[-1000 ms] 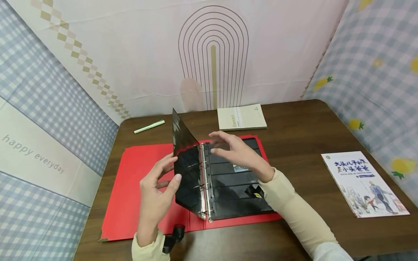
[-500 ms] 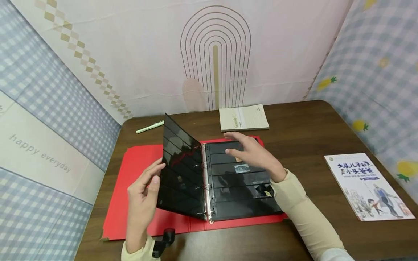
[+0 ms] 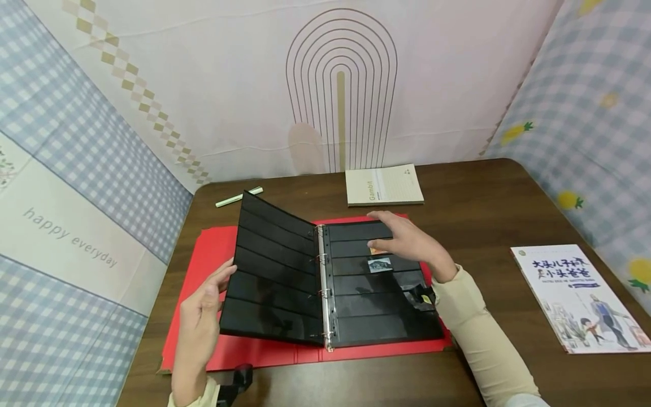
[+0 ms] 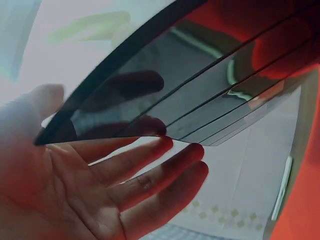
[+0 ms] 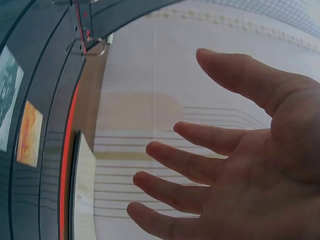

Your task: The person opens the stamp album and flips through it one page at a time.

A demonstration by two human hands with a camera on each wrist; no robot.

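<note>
A red ring binder [image 3: 203, 249] lies open on the brown table. My left hand [image 3: 211, 294] supports the outer edge of a tilted black pocket page [image 3: 274, 271] from below with straight fingers [image 4: 150, 170]. The page hangs on the metal rings [image 3: 322, 282]. My right hand [image 3: 402, 237] hovers with spread, relaxed fingers [image 5: 200, 165] over the flat right-hand page [image 3: 376, 316]. It holds nothing. Under that hand are an orange stamp [image 3: 375, 250] and a small picture stamp [image 3: 380, 264], both also visible in the right wrist view, orange stamp [image 5: 29, 132] and picture stamp [image 5: 10, 95].
A cream notebook [image 3: 383, 185] lies behind the binder and a pale green pen [image 3: 239, 196] lies at the back left. An illustrated book [image 3: 580, 297] sits at the right edge of the table [image 3: 483, 203]. Cloth backdrops surround the table.
The black page has swung from nearly upright down towards the left. My left hand moved left and lower with it. My right hand dropped closer to the right-hand page.
</note>
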